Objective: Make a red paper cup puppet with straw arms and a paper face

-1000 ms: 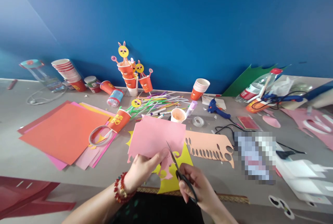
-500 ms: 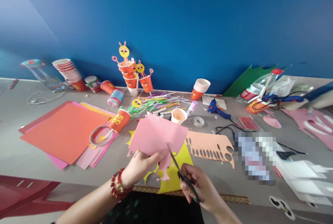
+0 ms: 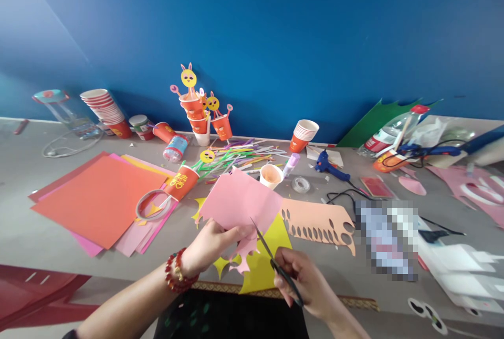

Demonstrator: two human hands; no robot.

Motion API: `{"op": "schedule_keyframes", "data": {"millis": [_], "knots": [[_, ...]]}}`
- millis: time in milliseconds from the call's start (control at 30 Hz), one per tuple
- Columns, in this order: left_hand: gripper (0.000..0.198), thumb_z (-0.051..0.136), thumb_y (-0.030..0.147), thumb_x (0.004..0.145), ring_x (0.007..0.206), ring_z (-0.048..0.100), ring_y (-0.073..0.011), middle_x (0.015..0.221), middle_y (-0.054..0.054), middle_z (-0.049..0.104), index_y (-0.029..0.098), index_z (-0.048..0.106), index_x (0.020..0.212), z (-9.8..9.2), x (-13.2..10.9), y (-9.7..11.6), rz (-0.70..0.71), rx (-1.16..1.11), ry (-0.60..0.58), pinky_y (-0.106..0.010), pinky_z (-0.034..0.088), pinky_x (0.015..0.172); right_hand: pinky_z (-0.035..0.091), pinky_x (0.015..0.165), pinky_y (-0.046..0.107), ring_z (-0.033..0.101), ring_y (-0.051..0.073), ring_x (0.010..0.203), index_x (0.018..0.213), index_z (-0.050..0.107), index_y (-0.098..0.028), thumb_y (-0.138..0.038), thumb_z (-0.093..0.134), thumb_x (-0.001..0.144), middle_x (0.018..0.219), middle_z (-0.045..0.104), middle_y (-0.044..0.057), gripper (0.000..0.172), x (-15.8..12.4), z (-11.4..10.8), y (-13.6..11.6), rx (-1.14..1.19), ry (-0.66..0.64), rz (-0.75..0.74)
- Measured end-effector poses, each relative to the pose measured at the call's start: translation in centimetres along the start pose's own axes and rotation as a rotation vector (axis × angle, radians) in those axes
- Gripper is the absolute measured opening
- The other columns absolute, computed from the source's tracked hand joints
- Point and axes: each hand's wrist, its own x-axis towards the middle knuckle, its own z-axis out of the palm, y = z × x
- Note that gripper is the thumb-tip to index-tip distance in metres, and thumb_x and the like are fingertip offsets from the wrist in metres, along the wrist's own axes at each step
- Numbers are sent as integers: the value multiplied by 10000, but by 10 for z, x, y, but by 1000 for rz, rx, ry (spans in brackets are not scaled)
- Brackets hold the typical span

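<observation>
My left hand (image 3: 218,249) pinches the lower edge of a pink paper sheet (image 3: 242,200), thumb on top. The sheet's near edge is ragged, with cut-out scraps hanging below the hand. Black-handled scissors (image 3: 268,247) are in my right hand (image 3: 301,278), fingers wrapped through the handles. Their blades point up and left, with the tips over the pink sheet near my left thumb. Beneath the sheet lies cut yellow paper (image 3: 268,268). To its right rests a peach paper strip (image 3: 317,221) with several rounded holes and notches along its near edge.
Stacked colored sheets (image 3: 102,197) and a tape roll (image 3: 153,205) lie left. Behind are a pile of colored sticks (image 3: 236,158), a paper cup (image 3: 271,175), a glue stick (image 3: 291,163) and decorated cups (image 3: 197,113). A blue glue gun (image 3: 328,167) with its cord lies right.
The pink sheet has turned slightly clockwise, its right corner dropping a little. My left hand has shifted slightly with it. The scissors stay almost in place.
</observation>
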Motion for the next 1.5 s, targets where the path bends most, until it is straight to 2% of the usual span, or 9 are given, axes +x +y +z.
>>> {"op": "schedule_keyframes", "data": {"millis": [100, 400, 533, 700, 867, 1000, 1200, 1400, 1500], "knots": [[362, 675, 466, 847, 708, 659, -192, 759, -65, 747, 115, 750, 803, -1, 1, 0, -8, -13, -13, -247, 489, 633, 287, 350, 170, 425, 50, 332, 643, 381, -227, -682, 768, 674, 480, 456, -93, 598, 1, 0, 2, -3, 23, 12], [486, 649, 562, 823, 471, 535, -114, 605, -58, 684, 89, 728, 745, -5, 6, 5, -43, -4, -89, -211, 336, 429, 306, 364, 167, 435, 49, 338, 628, 392, -221, -654, 784, 652, 460, 455, -93, 585, 2, -1, -14, -53, 25, 59], [502, 644, 573, 826, 446, 457, -90, 543, -26, 612, 102, 687, 658, -7, 7, 4, -43, 27, -86, -215, 273, 422, 305, 360, 158, 429, 50, 339, 630, 386, -223, -595, 787, 682, 445, 421, -107, 549, 2, -3, -13, -74, 16, 41], [514, 671, 545, 826, 446, 330, -57, 474, 41, 450, 129, 574, 541, -9, 8, 3, 36, 27, -75, -216, 196, 437, 320, 352, 156, 420, 48, 337, 635, 382, -226, -559, 790, 696, 454, 430, -106, 530, 3, -5, -6, -58, 14, 20], [525, 660, 545, 832, 443, 311, -52, 468, 42, 437, 131, 559, 525, -8, 9, 7, 51, 35, -94, -208, 189, 433, 310, 338, 158, 426, 56, 329, 633, 381, -231, -548, 802, 689, 443, 408, -111, 530, 4, -5, -4, -60, 11, -1], [477, 653, 500, 855, 453, 382, -62, 500, 15, 514, 118, 612, 573, -8, 9, 9, 57, 19, -109, -203, 232, 434, 308, 347, 158, 410, 52, 336, 629, 373, -232, -559, 785, 707, 431, 405, -111, 532, 2, -5, -9, -80, 13, 10], [421, 661, 473, 865, 432, 497, -82, 525, -17, 611, 108, 662, 656, -8, 12, 16, 44, -84, -204, -180, 304, 405, 296, 353, 165, 387, 45, 329, 623, 368, -232, -607, 795, 670, 438, 372, -121, 569, 2, -5, -14, -76, 29, 35], [367, 744, 473, 811, 507, 577, -104, 615, -9, 649, 119, 657, 770, 3, 8, 8, 66, -260, -118, -217, 485, 516, 316, 353, 163, 418, 47, 351, 627, 366, -228, -590, 827, 638, 495, 364, -117, 586, 2, 1, -10, -65, 100, 34], [333, 724, 454, 839, 528, 588, -100, 624, 5, 633, 129, 662, 805, 9, 6, 0, 90, -320, -64, -222, 508, 554, 343, 363, 167, 425, 45, 362, 621, 336, -232, -596, 818, 647, 523, 350, -116, 605, 1, 5, -8, -47, 117, 5]]}}
